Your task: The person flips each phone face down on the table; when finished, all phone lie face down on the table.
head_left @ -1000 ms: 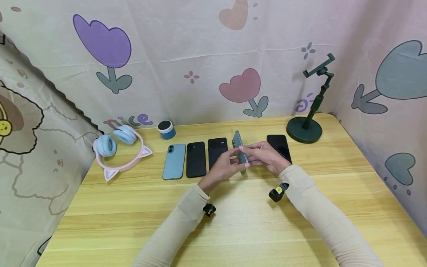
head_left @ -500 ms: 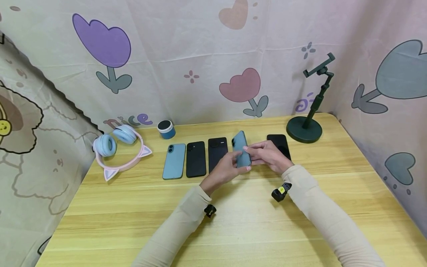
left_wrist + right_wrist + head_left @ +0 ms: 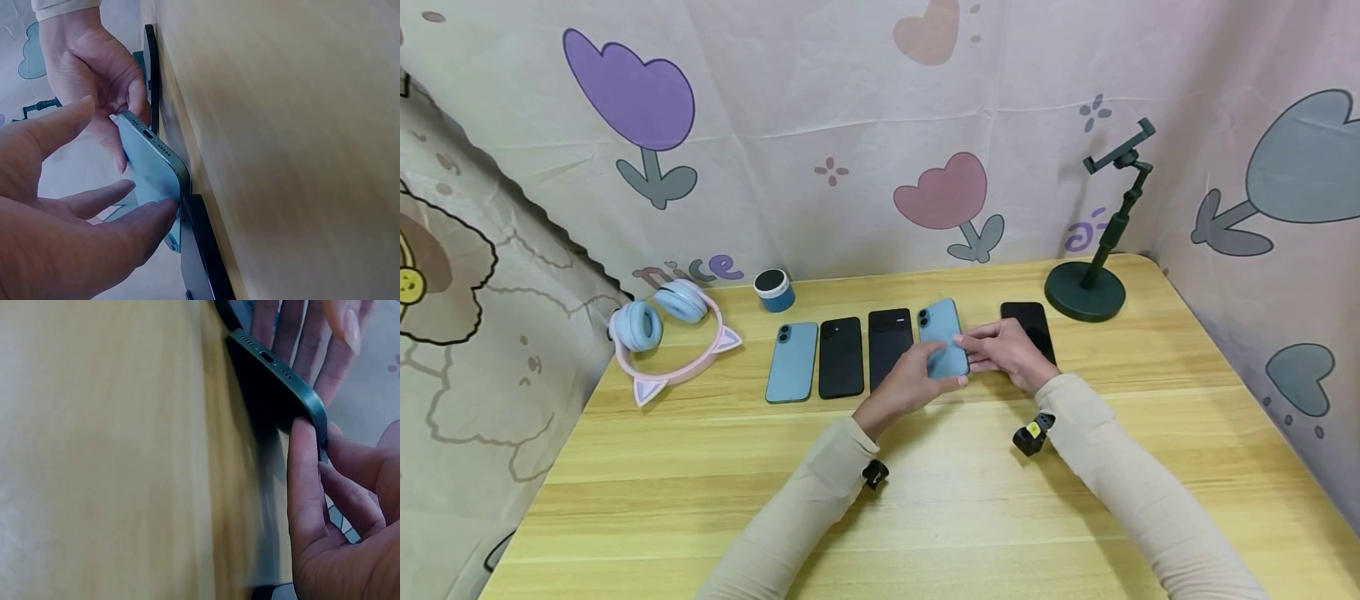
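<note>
A light blue smartphone slants over the table, its camera side up and its dark screen side down. My right hand pinches its right edge, the thumb on the back and a finger underneath. In the left wrist view the phone's left lower corner sits close to a black phone; whether they touch I cannot tell. My left hand lies at the phone's left side with fingers extended onto its back, and its thumb stands away from it. The left hand partly covers the black phone.
A blue phone and a black phone lie further left in the row. Another dark phone is beyond my right hand. Cat-ear headphones, a blue-and-white jar and a green phone stand are along the back.
The phone has turned from nearly on edge to nearly flat, its back now facing up. The right hand has shifted slightly right and down with it, and the left hand's thumb has drawn off.
</note>
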`<state>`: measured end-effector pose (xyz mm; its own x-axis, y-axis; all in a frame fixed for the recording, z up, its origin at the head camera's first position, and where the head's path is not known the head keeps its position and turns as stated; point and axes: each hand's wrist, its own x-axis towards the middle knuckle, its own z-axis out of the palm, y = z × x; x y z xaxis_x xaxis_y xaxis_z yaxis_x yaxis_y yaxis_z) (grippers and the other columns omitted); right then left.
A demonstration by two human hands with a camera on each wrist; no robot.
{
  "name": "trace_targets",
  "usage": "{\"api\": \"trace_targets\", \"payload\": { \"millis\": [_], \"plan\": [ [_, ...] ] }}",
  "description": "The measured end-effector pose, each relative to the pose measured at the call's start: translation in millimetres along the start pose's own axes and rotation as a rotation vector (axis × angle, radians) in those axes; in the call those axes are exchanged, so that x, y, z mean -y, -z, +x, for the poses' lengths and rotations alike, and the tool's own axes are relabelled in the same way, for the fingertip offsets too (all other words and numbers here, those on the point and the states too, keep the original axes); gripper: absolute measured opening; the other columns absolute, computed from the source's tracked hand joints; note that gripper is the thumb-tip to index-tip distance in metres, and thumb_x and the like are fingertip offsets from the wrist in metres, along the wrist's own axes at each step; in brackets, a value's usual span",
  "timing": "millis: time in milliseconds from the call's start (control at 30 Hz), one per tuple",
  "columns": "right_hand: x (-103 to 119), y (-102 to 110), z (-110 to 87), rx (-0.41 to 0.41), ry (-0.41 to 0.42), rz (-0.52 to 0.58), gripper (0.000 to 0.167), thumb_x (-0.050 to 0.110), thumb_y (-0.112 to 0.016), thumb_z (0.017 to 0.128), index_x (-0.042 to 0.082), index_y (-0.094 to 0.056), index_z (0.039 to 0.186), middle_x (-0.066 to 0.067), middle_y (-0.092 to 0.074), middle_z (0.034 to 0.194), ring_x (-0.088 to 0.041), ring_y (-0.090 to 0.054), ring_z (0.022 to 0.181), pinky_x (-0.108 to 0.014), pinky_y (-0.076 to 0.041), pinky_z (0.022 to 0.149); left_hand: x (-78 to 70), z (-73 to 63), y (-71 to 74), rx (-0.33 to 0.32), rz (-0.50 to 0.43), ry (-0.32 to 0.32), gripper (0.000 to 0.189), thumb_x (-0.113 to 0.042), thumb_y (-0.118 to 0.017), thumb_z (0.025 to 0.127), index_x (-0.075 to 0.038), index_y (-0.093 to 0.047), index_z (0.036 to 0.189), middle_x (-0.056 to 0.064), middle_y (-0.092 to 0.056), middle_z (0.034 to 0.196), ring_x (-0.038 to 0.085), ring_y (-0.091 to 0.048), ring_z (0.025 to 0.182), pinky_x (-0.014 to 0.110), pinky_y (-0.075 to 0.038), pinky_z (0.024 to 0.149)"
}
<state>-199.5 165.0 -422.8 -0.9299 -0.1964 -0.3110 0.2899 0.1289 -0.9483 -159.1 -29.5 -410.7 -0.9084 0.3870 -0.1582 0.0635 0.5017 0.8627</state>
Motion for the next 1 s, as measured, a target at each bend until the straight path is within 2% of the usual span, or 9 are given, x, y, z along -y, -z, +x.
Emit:
{"api": "trace_targets", "payload": {
  "millis": [200,367,533,700,800,1000],
  "plan": [
    [-3,-1,0.4,-0.055,0.008,-0.052,0.035,0.014,-0.073,0.096,-0.011,-0.068,0.121,-0.009,-0.074,0.083,-0.012,-0.069,0.065,-0.031,-0.061,0.067,-1.1,0.5,-0.5,0.001,0.024,0.015,0.073,-0.028,-0.076,0.094,0.001,-0.042,0.152,0.020,-0.036,0.158,0.034,-0.041,0.141,0.050,-0.041,0.110],
    [-4,0,0.3,-0.057,0.018,-0.096,0.034,0.011,-0.072,0.096,-0.012,-0.068,0.120,-0.015,-0.074,0.089,-0.012,-0.068,0.065,-0.030,-0.061,0.066,-1.8,1.2,-0.9,0.002,0.038,0.034,0.073,-0.028,-0.075,0.094,-0.001,-0.042,0.152,0.018,-0.037,0.158,0.033,-0.040,0.142,0.050,-0.039,0.111],
    [0,4,-2.6,-0.048,0.047,-0.166,0.032,0.009,-0.071,0.096,-0.013,-0.068,0.119,-0.024,-0.072,0.102,-0.020,-0.071,0.071,-0.033,-0.061,0.069,-2.9,1.7,-1.0,-0.030,0.023,0.058,0.068,-0.028,-0.075,0.095,-0.004,-0.045,0.151,0.017,-0.041,0.156,0.032,-0.044,0.140,0.048,-0.041,0.111],
    [8,12,-7.4,-0.059,0.083,-0.250,0.028,0.010,-0.071,0.096,-0.010,-0.071,0.115,-0.027,-0.070,0.106,-0.031,-0.072,0.079,-0.035,-0.061,0.068,-4.2,3.6,-0.5,-0.093,-0.017,0.074,0.060,-0.026,-0.073,0.096,-0.008,-0.051,0.149,0.011,-0.050,0.150,0.028,-0.051,0.134,0.043,-0.045,0.108],
    [12,18,-9.9,-0.059,0.101,-0.290,0.029,0.012,-0.072,0.095,-0.009,-0.071,0.115,-0.027,-0.070,0.106,-0.034,-0.072,0.082,-0.036,-0.062,0.070,-4.8,5.7,-1.0,-0.101,-0.055,0.076,0.058,-0.025,-0.072,0.097,-0.008,-0.051,0.148,0.007,-0.051,0.150,0.026,-0.053,0.133,0.042,-0.047,0.106],
    [22,30,-15.3,-0.075,0.115,-0.350,0.032,0.014,-0.074,0.094,-0.010,-0.069,0.116,-0.026,-0.071,0.106,-0.035,-0.070,0.084,-0.038,-0.062,0.072,-8.3,12.2,-7.6,-0.096,-0.083,0.061,0.054,-0.023,-0.069,0.098,-0.006,-0.052,0.147,0.009,-0.055,0.146,0.025,-0.058,0.127,0.042,-0.052,0.099]
  ]
}}
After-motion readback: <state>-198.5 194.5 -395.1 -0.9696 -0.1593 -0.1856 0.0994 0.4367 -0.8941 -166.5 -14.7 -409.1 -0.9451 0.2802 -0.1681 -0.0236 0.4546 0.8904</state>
